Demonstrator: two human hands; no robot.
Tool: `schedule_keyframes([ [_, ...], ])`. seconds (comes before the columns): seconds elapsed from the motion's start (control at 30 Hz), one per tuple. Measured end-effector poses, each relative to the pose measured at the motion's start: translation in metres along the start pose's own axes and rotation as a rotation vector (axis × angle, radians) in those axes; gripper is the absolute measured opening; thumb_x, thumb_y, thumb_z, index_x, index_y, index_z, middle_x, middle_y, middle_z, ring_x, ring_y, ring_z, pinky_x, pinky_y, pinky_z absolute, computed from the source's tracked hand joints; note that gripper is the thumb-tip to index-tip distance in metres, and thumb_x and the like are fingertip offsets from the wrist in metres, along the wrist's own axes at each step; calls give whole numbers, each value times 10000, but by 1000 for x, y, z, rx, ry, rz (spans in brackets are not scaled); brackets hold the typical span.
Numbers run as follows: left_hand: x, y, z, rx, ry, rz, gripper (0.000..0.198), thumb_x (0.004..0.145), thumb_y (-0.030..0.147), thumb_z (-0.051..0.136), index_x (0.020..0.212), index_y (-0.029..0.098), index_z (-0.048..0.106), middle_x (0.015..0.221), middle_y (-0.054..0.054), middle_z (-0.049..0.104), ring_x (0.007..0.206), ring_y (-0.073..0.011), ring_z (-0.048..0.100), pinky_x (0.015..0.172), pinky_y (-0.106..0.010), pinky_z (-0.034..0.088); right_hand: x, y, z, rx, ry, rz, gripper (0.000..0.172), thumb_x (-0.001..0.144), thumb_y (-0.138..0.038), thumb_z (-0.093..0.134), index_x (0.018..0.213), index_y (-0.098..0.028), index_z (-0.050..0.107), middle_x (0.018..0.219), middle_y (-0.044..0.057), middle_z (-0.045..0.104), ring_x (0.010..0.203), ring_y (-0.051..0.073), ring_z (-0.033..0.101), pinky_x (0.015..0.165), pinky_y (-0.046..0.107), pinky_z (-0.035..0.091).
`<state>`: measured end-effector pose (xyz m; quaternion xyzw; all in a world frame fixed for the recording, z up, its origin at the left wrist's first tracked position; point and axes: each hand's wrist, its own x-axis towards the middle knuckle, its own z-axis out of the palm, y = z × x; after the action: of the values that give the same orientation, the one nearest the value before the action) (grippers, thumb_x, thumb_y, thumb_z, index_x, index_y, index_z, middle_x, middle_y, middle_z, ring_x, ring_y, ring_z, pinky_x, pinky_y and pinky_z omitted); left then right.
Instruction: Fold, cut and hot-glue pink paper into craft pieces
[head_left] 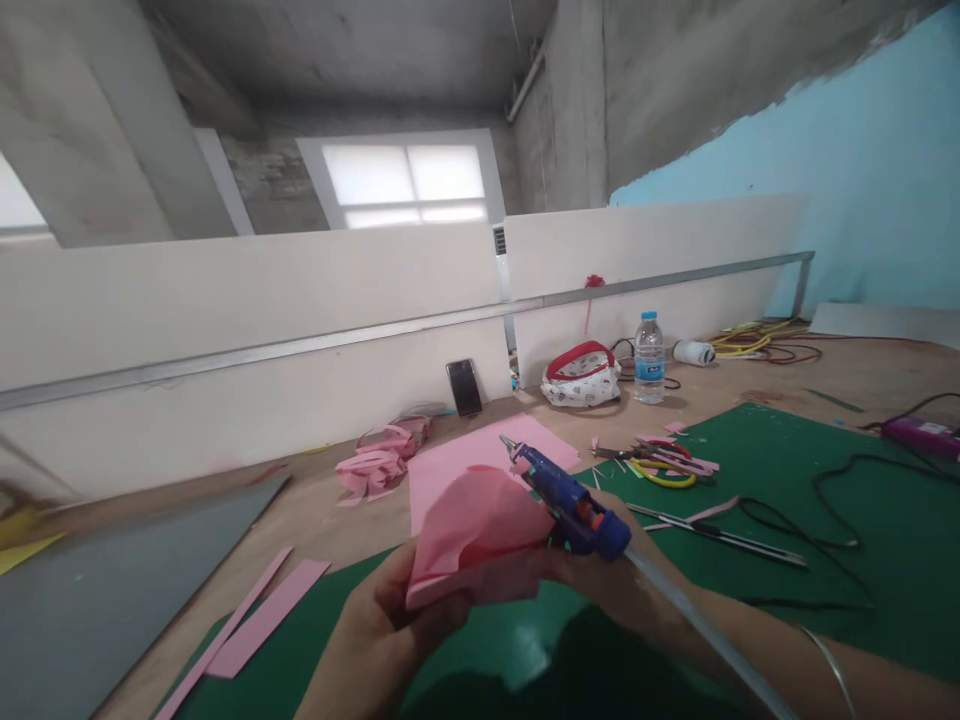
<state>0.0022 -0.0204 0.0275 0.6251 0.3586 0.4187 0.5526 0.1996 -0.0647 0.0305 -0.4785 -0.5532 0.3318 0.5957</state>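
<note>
Now | left grip (397,625) pinches folded, curved paper (476,520) | right grip (596,580) clasps plastic glue gun (564,493)

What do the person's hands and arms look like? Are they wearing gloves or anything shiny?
No gloves: the left hand and right hand are both bare. The right forearm has no sleeve in view, but wears a thin, curved, silvery bangle. Only a little of the left arm shows, with nothing worn there.

The paper piece (465,520) is pink, the glue gun (559,485) is blue, the mat (757,450) is green, and the pouch (581,391) is white with small dark prints and red trim (574,356)
</note>
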Motion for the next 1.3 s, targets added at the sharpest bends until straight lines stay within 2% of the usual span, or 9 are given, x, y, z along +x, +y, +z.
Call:
schedule_keyframes([
  [0.13,0,3,-3,232,149,96,226,636,257,701,861,233,722,683,43,696,621,-145,570,583,-198,428,2,-11,-26,-111,62,-170,160,729,-320,665,753,-207,555,802,19,598,730,169,573,633,276,476],
  [0.27,1,2,-5,304,158,125,268,655,203,675,913,238,738,712,33,719,697,-187,633,607,-202,441,-7,-31,-46,-325,-242,-312,119,749,-302,679,730,-216,599,723,10,599,655,166,568,596,275,442],
  [0.43,-1,1,-1,202,93,122,269,682,258,707,950,244,736,881,-9,755,839,-235,676,724,-246,498,-11,-35,-34,-483,-528,-248,250,741,-396,672,641,-177,605,662,19,591,602,139,526,571,258,383],
  [0.63,-3,5,4,76,73,72,208,661,246,740,868,232,751,827,-16,763,838,-243,693,753,-269,529,-5,-23,-31,-287,-563,-175,227,729,-380,676,670,-166,628,644,6,602,593,139,550,577,249,425],
  [0.73,-4,7,7,-31,21,48,176,658,238,742,832,214,749,812,-26,767,823,-239,702,759,-276,539,-10,-15,-28,-176,-524,-92,188,754,-334,671,851,-174,684,749,17,639,639,144,580,600,246,453],
  [0.83,-5,9,11,-27,-7,21,183,672,256,733,847,206,751,855,-47,770,816,-240,702,741,-280,540,-15,-11,-21,-139,-443,-85,263,776,-348,658,995,-205,673,771,9,634,632,141,572,606,250,463],
  [1.03,-8,4,16,-49,-14,-29,192,647,272,761,833,221,754,850,-50,770,835,-269,699,772,-323,535,-15,-11,-9,-152,-441,-163,198,782,-372,629,796,-174,639,729,7,583,608,130,514,583,246,436],
  [1.17,-11,0,19,-48,-6,18,168,660,288,755,813,217,758,790,-38,761,740,-229,690,743,-290,530,-14,-11,-5,-215,-452,-196,118,752,-269,641,814,-171,621,699,-23,548,608,107,468,578,216,397],
  [1.3,-13,-4,20,42,-3,73,183,698,313,722,850,219,765,845,-44,757,811,-232,674,766,-268,509,-15,-8,-5,-279,-460,-193,164,709,-269,678,848,-184,659,741,-17,566,659,123,486,614,220,402],
])
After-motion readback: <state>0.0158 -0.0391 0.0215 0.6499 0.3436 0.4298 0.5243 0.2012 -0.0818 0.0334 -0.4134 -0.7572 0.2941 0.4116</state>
